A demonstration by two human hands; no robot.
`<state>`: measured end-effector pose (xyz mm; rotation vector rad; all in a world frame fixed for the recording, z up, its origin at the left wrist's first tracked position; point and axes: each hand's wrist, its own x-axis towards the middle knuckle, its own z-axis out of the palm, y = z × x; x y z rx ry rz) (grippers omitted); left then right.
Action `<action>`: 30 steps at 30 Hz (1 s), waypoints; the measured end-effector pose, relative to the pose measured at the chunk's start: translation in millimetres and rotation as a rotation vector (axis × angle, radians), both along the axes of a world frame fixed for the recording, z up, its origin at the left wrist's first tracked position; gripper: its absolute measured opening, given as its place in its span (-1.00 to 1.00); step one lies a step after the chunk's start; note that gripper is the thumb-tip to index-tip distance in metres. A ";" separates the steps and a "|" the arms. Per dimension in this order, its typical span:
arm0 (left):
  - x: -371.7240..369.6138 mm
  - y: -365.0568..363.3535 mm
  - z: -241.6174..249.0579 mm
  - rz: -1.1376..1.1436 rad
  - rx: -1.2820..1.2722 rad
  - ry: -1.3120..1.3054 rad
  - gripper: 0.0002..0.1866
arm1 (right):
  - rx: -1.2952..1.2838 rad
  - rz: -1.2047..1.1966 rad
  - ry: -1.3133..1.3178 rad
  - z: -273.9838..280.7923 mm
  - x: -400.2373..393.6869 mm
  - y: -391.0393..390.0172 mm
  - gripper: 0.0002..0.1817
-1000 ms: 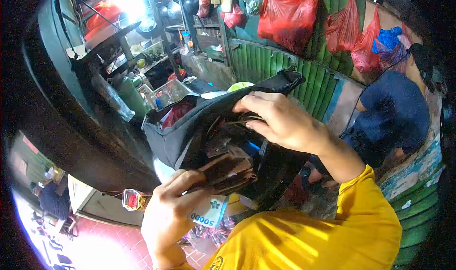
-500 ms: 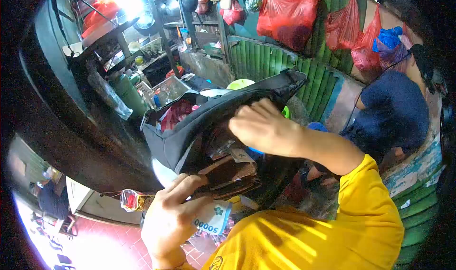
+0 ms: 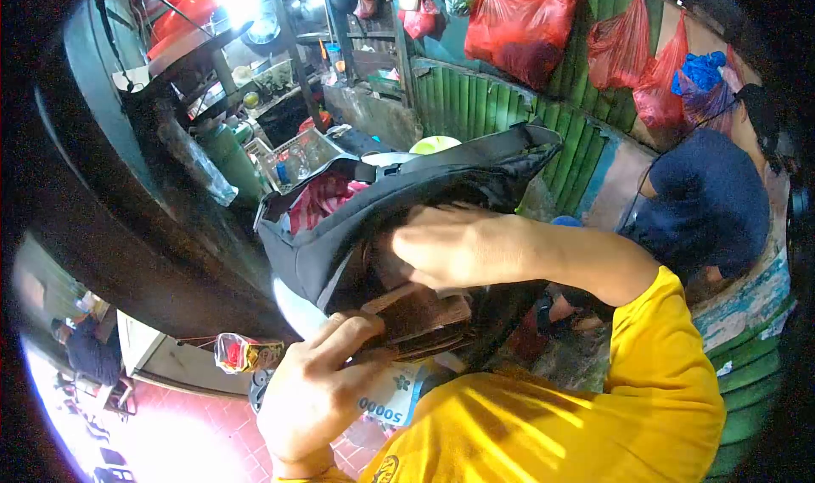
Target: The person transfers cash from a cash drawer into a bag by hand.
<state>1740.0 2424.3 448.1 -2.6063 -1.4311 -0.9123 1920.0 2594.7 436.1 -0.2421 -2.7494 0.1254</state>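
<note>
My left hand [image 3: 314, 390] is closed on a blue and white banknote [image 3: 392, 400] marked 50000, which sticks out below the fingers. Its fingertips lie at the edge of a brown, layered, wallet-like thing [image 3: 433, 320] in the mouth of a black bag [image 3: 310, 266]. My right hand [image 3: 463, 244] reaches into the same opening from the right, just above the brown layers. Its fingers are bent down and partly hidden and blurred. Behind the strap, a red and white striped plastic bag [image 3: 318, 203] shows in another part of the black bag.
Red plastic bags [image 3: 519, 29] hang along the green corrugated wall [image 3: 463, 101]. On the right a person in dark clothing [image 3: 700, 194] sits low. A grey crate [image 3: 310, 154] and a lime-green bowl [image 3: 435, 145] are behind the bag. Red floor tiles [image 3: 208, 424] show lower left.
My right hand has moved left and down, deeper into the bag's opening. The left hand keeps the banknote, nearly in place, with the note turned slightly.
</note>
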 end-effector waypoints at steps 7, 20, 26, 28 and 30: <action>1.9 -6.0 2.6 0.056 0.023 0.053 -0.82 | 0.033 -0.106 0.054 1.8 9.7 20.6 -0.75; 2.6 -5.4 7.6 0.073 -0.027 0.039 -0.82 | 0.109 -0.136 -0.141 26.2 16.3 13.3 -0.82; -1.9 -1.9 10.4 0.088 -0.059 -0.021 -0.79 | 0.080 -0.051 -0.233 36.2 15.9 27.0 -0.80; -3.3 -1.7 11.6 0.101 -0.073 -0.041 -0.78 | 0.136 0.079 -0.188 33.8 18.5 31.1 -0.87; -6.2 -1.5 9.2 0.086 -0.083 -0.080 -0.76 | 0.118 0.084 -0.105 38.3 23.5 23.1 -0.85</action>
